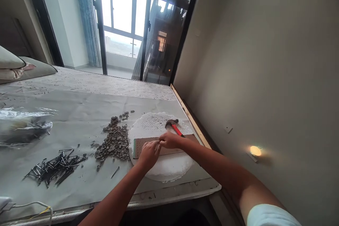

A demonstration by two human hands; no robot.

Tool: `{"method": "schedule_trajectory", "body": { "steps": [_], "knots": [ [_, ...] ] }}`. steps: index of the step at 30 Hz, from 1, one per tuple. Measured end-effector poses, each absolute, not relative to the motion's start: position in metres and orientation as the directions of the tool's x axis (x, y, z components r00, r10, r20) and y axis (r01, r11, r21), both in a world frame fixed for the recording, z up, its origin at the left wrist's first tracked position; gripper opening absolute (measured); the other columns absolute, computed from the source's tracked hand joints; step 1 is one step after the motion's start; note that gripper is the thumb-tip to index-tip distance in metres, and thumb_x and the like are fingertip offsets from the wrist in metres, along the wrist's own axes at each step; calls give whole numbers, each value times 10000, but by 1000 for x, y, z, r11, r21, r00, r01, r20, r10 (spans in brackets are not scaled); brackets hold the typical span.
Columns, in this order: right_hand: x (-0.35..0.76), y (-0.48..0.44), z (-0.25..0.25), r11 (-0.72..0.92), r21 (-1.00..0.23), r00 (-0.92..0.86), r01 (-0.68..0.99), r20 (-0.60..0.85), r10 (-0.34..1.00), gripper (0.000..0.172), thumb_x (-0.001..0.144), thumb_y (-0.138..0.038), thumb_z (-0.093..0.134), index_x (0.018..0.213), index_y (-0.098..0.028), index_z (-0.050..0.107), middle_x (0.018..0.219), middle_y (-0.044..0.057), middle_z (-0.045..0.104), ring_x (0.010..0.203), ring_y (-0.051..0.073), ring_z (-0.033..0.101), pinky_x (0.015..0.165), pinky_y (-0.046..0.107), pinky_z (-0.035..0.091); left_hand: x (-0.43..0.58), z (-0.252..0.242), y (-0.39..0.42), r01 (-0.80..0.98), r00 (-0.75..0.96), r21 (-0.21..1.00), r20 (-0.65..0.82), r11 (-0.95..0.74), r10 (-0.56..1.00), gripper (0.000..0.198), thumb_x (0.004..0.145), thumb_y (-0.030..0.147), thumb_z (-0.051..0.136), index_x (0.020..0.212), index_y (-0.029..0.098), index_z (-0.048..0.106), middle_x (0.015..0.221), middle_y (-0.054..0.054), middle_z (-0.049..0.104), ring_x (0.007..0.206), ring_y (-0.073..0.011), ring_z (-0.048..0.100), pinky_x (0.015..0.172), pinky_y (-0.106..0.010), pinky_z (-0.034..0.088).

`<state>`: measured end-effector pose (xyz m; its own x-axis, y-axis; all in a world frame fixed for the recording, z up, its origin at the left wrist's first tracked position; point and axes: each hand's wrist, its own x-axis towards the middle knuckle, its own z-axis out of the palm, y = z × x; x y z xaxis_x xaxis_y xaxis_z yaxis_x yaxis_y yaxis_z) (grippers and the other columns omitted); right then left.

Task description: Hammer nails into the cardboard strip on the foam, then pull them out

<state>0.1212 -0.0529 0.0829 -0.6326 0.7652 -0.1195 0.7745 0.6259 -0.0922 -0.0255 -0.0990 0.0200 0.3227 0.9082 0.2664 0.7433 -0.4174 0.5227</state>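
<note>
My left hand rests on a brown board dotted with rows of small holes, its fingers bent and drawn together. Right beside it, my right hand is closed in a pinch, its fingertips meeting those of the left. Whatever sits between the fingertips is too small or hidden to make out. Under the board lies a rough white foam slab. A hammer with a red handle and dark head lies on the far side, just beyond my right hand, its lower handle hidden by that arm.
Dark nails lie in a heap at the left, with a single nail apart. Grey rubble is piled left of the foam. A clear plastic bag, a white cable and a lit wall lamp are also around.
</note>
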Motion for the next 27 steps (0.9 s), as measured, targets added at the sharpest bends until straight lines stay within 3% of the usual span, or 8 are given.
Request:
{"method": "schedule_trajectory", "body": {
  "steps": [3,5,8,11,14,19,24,27],
  "knots": [
    [127,-56,79,602,-126,-613,789,-91,784,272,895,-225,425,856,-155,684,688,-4,669,595,77,535,553,172,354,-25,22,-101,764,370,475,232,-437,900,423,940,270,218,793,177,604,819,-65,680,813,-187,620,811,-331,418],
    [139,-50,76,559,-101,-565,823,-49,823,328,935,-217,347,961,-136,663,788,37,680,669,95,574,596,185,388,-24,22,-102,800,367,423,216,-425,905,406,934,254,232,751,167,584,765,-72,659,771,-195,611,780,-335,422],
    [155,-39,67,496,-20,-496,868,-25,868,277,917,-157,393,983,-97,656,971,120,661,852,154,603,703,238,434,-24,20,-103,822,422,336,183,-460,888,340,914,226,289,756,160,583,796,-90,654,803,-212,607,768,-337,420],
    [158,-35,49,484,67,-476,873,-104,873,180,888,-222,518,971,-115,638,997,92,642,872,173,610,750,312,486,-22,16,-104,821,478,279,142,-498,867,312,906,211,313,787,155,596,877,-108,657,866,-219,608,784,-335,419],
    [154,-39,34,497,145,-473,856,-169,864,267,883,-316,546,1069,-129,585,1055,73,615,903,182,607,782,385,513,-20,13,-104,828,486,257,113,-498,866,324,912,215,303,816,151,605,916,-116,658,906,-220,607,811,-339,418],
    [147,-42,31,521,228,-484,823,-199,852,183,882,-210,533,985,-94,631,1006,108,656,910,204,632,778,375,512,-19,12,-102,839,479,253,78,-482,874,309,910,219,319,849,149,614,935,-120,659,908,-222,614,812,-343,425],
    [139,-41,32,565,252,-526,785,-209,824,198,812,-65,522,947,-59,666,983,220,665,933,275,648,726,340,507,-17,13,-102,848,483,210,69,-486,873,322,909,214,311,850,146,620,924,-119,660,883,-226,619,791,-347,435],
    [136,-41,30,573,265,-528,775,-225,819,193,814,-108,561,979,-68,654,1007,188,664,948,263,639,749,348,508,-15,13,-104,844,492,206,70,-495,868,321,907,202,312,868,141,625,951,-127,662,912,-234,616,815,-356,431]
  ]
}}
